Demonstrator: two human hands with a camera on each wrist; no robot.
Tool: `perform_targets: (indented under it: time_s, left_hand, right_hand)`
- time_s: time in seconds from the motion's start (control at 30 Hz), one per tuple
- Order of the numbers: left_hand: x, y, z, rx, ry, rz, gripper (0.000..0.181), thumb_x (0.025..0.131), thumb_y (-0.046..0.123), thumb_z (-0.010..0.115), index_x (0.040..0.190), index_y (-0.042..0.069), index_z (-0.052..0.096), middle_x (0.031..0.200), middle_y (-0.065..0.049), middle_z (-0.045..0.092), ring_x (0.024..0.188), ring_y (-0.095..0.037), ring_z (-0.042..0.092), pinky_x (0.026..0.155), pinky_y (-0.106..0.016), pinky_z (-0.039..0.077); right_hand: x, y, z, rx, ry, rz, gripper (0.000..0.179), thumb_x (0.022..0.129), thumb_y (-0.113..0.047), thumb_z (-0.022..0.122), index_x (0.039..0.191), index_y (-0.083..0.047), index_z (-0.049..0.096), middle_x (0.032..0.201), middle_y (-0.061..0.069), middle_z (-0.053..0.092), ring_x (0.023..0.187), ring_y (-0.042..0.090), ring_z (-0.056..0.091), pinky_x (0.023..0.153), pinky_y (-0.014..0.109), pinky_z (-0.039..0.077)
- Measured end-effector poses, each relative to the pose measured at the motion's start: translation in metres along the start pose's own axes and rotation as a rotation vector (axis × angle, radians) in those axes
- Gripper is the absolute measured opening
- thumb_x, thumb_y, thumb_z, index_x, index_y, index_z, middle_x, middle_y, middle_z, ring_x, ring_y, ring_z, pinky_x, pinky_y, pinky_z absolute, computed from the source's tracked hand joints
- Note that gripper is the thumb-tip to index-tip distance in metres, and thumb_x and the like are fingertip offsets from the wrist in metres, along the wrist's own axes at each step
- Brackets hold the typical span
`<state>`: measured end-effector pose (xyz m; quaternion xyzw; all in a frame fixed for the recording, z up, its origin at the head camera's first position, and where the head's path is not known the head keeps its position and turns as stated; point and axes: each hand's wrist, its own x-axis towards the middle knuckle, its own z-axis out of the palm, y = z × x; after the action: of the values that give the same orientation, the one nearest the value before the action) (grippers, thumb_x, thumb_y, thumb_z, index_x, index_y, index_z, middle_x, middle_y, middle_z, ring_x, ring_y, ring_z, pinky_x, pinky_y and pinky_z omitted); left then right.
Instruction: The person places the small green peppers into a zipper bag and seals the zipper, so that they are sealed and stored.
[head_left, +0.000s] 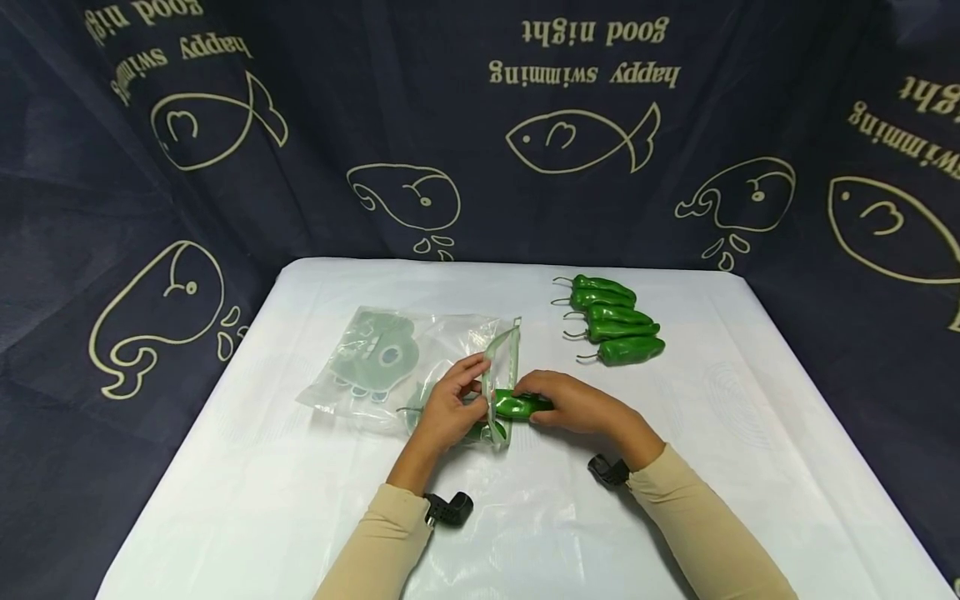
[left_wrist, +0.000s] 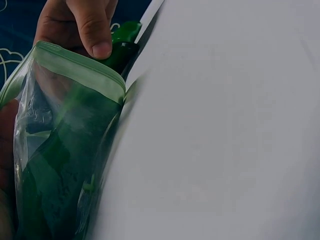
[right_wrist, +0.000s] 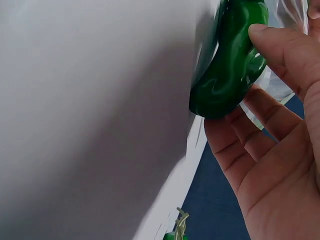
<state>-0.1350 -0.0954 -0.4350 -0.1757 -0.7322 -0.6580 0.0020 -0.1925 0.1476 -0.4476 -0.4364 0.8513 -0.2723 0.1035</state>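
- Left hand (head_left: 452, 402), fingers curled, pinches the clear bag (head_left: 444, 335) by its green-edged mouth (left_wrist: 82, 72); one pepper (head_left: 497, 431) lies inside.
- Right hand (head_left: 581, 403), fingers bent, grips a green pepper (head_left: 515, 407) at that mouth.
- Five loose peppers (head_left: 618, 315) lie beyond on the bench (head_left: 262, 500).

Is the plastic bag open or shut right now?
Open: the plastic bag gapes at its green-edged mouth, where the left hand holds it and the right hand holds a green pepper.
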Motion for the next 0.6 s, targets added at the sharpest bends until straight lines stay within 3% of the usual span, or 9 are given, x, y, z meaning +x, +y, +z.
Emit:
perform_targets:
  time_s: [0.6]
  left_hand:
    - [0.0014,-0.0021,0.0002,-0.005,0.003,0.005,0.055,0.082,-0.017,0.055,0.137,-0.013,0.05,0.147,-0.022,0.043,0.101,-0.033,0.054,0.062,-0.018,0.053]
  right_hand:
    - [-0.0075,-0.0016,0.0051,-0.009,-0.023,0.028,0.055,0.085,-0.001,0.066,0.139,-0.012,0.057,0.127,0.002,0.057,0.113,0.015,0.052,0.097,0.038,0.047]
